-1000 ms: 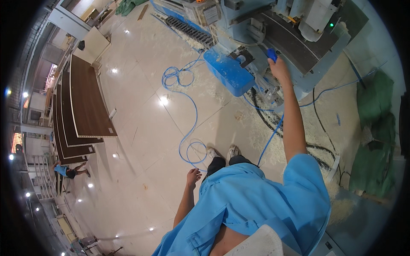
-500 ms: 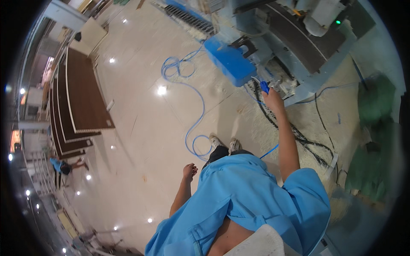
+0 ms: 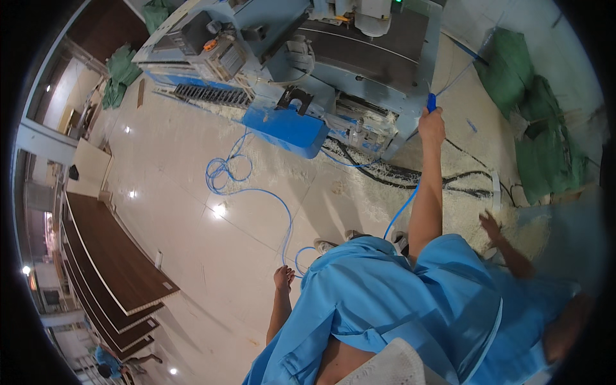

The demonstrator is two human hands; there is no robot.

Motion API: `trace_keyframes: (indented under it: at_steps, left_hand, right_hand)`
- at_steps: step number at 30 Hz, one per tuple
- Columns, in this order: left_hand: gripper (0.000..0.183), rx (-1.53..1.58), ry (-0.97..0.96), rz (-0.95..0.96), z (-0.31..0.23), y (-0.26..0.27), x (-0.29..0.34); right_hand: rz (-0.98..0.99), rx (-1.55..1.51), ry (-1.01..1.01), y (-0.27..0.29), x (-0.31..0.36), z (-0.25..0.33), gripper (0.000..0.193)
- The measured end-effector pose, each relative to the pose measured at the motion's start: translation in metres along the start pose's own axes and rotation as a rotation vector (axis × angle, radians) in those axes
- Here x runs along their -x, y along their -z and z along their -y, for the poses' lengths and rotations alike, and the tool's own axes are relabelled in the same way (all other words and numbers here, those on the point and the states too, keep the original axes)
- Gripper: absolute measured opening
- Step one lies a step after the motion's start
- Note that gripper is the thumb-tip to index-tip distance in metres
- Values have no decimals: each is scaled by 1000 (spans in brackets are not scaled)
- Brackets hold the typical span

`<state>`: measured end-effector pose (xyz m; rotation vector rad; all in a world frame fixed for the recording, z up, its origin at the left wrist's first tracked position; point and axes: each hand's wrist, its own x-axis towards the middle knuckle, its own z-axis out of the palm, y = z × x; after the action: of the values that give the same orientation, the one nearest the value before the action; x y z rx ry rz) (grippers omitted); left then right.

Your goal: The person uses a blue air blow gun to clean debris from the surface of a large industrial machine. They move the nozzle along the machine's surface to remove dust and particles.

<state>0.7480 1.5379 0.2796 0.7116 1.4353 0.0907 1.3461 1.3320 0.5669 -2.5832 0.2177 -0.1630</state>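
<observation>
My right hand [image 3: 432, 125] reaches out at the end of a stretched arm, its fingers wrapped round a blue air blow gun [image 3: 431, 102]. The blow gun is raised beside the right corner of a grey-blue machine [image 3: 391, 90]. A blue air hose [image 3: 402, 210] shows beside my right forearm; where it joins the gun is hidden. Low at my left side, my left hand [image 3: 283, 277] hangs with its fingers loosely curled, nothing visible in them. Part of the hose passes behind that hand in the view, apparently on the floor.
A blue cover [image 3: 282, 130] juts from the machine. Black cables [image 3: 410, 176] lie amid pale shavings. A co-worker's hand [image 3: 491, 226] and blue sleeve [image 3: 532, 321] are close at right. Green sacks [image 3: 548, 141] stand beyond. Brown boards [image 3: 122, 250] are stacked at left.
My view has turned, showing more of the machine. My right hand with the blow gun has moved from beside the blue cover to the machine's right corner. A co-worker has come in at right.
</observation>
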Motion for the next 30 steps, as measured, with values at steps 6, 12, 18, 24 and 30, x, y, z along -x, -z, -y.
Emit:
trace_keyframes:
  at_steps: [6, 12, 18, 24, 30]
  left_hand:
    - [18, -72, 52, -42, -19, 27, -24]
    - [21, 63, -75, 12, -30, 43, -44]
    - [17, -46, 144, -24, 6, 48, -54]
    - [15, -127, 149, 32, -6, 32, -68]
    - [21, -39, 61, 4, -75, -7, -84]
  right_hand:
    - [415, -211, 215, -41, 9, 31, 45]
    - [149, -54, 21, -42, 20, 30, 48]
    - [148, -93, -35, -71, 12, -8, 49]
    - [426, -380, 173, -117, 4, 38, 49]
    - [-123, -477, 266, -95, -50, 124, 52]
